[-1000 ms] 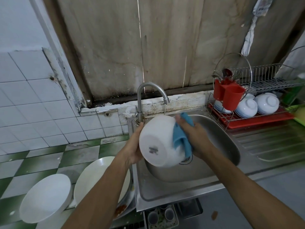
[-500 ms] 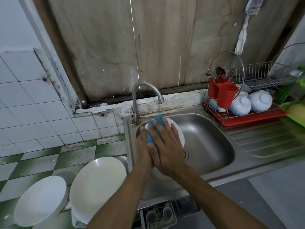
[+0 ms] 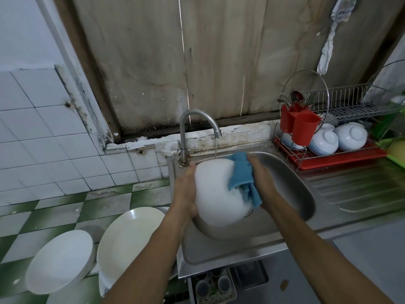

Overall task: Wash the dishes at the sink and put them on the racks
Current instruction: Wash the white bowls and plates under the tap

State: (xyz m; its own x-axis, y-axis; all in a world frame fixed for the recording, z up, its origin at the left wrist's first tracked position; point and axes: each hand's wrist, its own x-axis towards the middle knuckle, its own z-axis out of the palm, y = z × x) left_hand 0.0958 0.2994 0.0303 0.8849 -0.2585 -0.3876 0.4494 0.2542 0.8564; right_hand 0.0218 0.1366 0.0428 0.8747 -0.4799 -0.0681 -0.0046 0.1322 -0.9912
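Left hand (image 3: 185,194): I see it cupped against the left side of the white bowl (image 3: 215,191), palm on it; the fingers wrap behind, out of my sight.
Right hand (image 3: 263,183): grips the blue cloth (image 3: 242,174), thumb on top, and presses it to the bowl's right side.
White bowl: held between both hands over the sink (image 3: 295,194) at the counter's left end; motion-blurred, so I can't tell its tilt.
Tap (image 3: 186,128): a thin stream falls onto the bowl's top beside the cloth.
Rack (image 3: 341,102): far right corner of the counter, on a red tray (image 3: 341,160); upturned small bowls (image 3: 324,142) on the lower tier, and a red cutlery holder (image 3: 303,128) at its left end.
Plates (image 3: 129,240): two large white ones, low, beyond the counter's left edge.
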